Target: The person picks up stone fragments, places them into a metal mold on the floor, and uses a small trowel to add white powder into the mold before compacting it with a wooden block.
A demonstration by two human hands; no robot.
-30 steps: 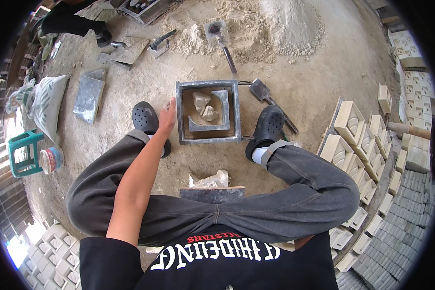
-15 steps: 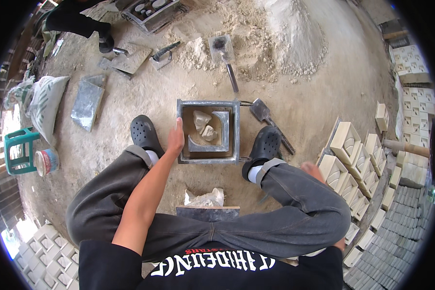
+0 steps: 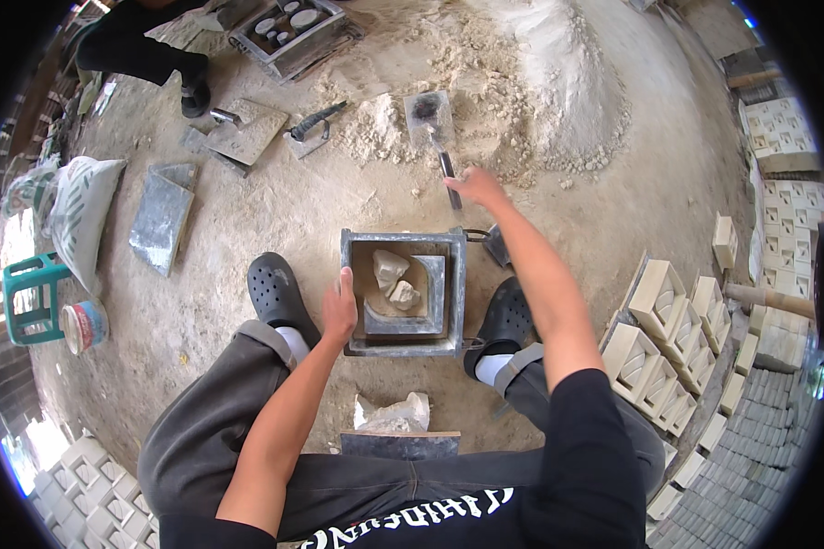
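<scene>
Between my feet sits a square metal mould frame (image 3: 459, 274), with a grey L-shaped insert (image 3: 433, 293) inside it. Two pale lumps (image 3: 390, 268) lie within the frame. My left hand (image 3: 341, 306) rests along the frame's left wall, its visible fingers straight and flat against the outside. Beyond the frame, my right hand (image 3: 478, 186) is closed around the dark handle of a small flat-bladed shovel (image 3: 428, 110). The blade lies flat at the edge of the powder. Some of my fingertips are hidden behind the handle.
Heaps of pale powder (image 3: 577, 101) lie at the far side. Pale patterned blocks (image 3: 655, 297) stand in rows at right. A second shovel (image 3: 496, 245) lies beside my right foot. A green stool (image 3: 35, 293), bucket (image 3: 84, 325) and sack (image 3: 90, 206) are at left. Another person's leg (image 3: 128, 50) shows far left.
My right hand has come from beside my right knee up and forward to the shovel handle. The whole view has shifted slightly. My left hand stays on the frame's left wall.
</scene>
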